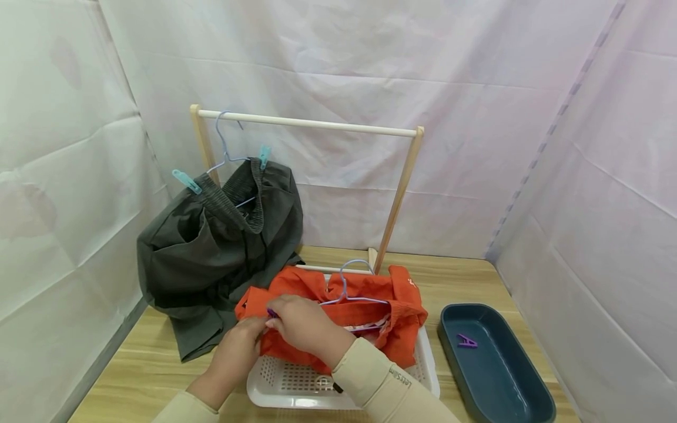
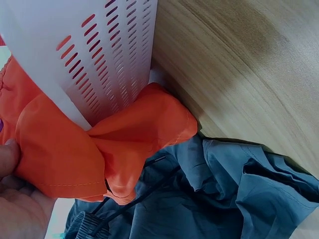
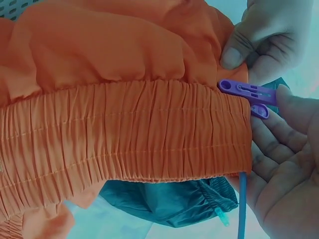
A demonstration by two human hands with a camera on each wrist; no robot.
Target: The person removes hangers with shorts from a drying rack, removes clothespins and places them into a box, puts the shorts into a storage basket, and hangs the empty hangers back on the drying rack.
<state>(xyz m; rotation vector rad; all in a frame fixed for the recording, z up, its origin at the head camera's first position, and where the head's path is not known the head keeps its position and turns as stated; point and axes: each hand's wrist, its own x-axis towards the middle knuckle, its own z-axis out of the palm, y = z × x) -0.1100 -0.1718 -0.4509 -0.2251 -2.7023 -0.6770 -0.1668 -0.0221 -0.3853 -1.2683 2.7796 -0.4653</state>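
Note:
Orange pants (image 1: 407,317) with a gathered elastic waistband (image 3: 124,134) lie over a white basket (image 1: 338,401). A light purple hanger (image 1: 346,294) sits inside the waistband. My right hand (image 1: 309,326) pinches a purple clothespin (image 3: 246,92) between thumb and fingers. The clothespin lies over the waistband's left corner, by the hanger's end; the right wrist view shows this closely. Just beside it, my left hand (image 1: 238,352) pinches the orange cloth between thumb and fingers, as the left wrist view also shows.
Dark grey pants (image 1: 222,258) hang at the left from a hanger on a wooden rack (image 1: 317,123), held by light blue clothespins (image 1: 187,181). At the right, a dark blue tray (image 1: 497,376) holds another purple clothespin (image 1: 466,341). White cloth walls surround the table.

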